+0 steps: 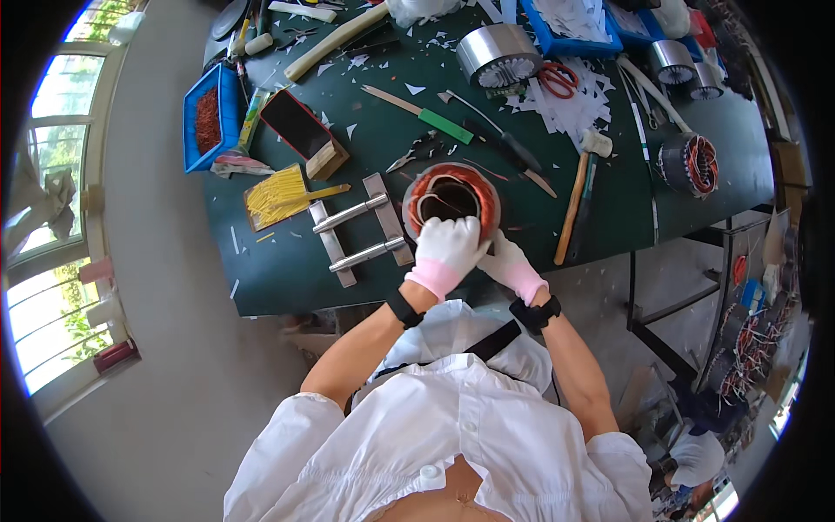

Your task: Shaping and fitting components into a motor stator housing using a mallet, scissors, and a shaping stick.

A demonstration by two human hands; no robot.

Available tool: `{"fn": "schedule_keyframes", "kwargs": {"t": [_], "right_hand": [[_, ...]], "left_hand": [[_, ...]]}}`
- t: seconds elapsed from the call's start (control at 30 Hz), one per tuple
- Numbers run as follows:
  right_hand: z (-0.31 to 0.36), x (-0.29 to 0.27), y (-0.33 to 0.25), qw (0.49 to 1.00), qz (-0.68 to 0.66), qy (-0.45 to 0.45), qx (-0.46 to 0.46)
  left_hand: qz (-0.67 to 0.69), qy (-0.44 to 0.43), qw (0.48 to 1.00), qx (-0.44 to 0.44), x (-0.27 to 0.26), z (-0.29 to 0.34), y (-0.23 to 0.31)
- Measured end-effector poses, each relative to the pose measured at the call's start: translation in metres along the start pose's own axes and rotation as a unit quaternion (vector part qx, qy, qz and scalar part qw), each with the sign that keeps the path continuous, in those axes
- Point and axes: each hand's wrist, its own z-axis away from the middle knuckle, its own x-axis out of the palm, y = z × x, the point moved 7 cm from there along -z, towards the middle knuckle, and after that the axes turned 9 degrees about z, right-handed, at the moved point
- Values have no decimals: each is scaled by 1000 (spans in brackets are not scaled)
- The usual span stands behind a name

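We have the stator [484, 190] at the near edge of the worktop [531, 224], its bore turned up toward us and its reddish winding showing all round, probably so that we can see into it and reach it without stretching. Our left hand [448, 248] lies over the near rim, knuckles bent; its fingertips are hidden, so we cannot tell whether they pinch anything. Our right hand [511, 265] sits low against the right side, likely to steady the body while the left works above; its fingers are mostly out of sight too, so we cannot say how firmly it grips. The two hands are close together.

Just to the left lies the metal frame [367, 254], and the pliers [413, 152] are beyond the stator, both seemingly placed for a short reach. The mallet [574, 196] lies to the right with its handle toward us, which would suit a quick pick-up by the right hand. White slips [570, 113] and scissors [557, 80] are farther back, beside a blue bin [578, 39], perhaps to leave room for our forearms. A second stator [696, 165] stands well apart, at the right.
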Motion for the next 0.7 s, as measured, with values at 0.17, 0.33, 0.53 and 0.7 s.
{"fn": "schedule_keyframes", "kwargs": {"t": [0.17,0.33,0.53,0.7], "right_hand": [[17,-24,24,985,-132,59,-90],[50,-31,-1,947,-201,128,-214],[39,-62,-26,917,-196,250,-243],[-13,-90,-6,894,-310,176,-271]], "left_hand": [[-3,10,1000,25,19,23,16],[126,201,967,97,-36,66,5],[198,175,961,-83,-34,10,-50],[677,78,722,-119,4,-54,-63]]}}
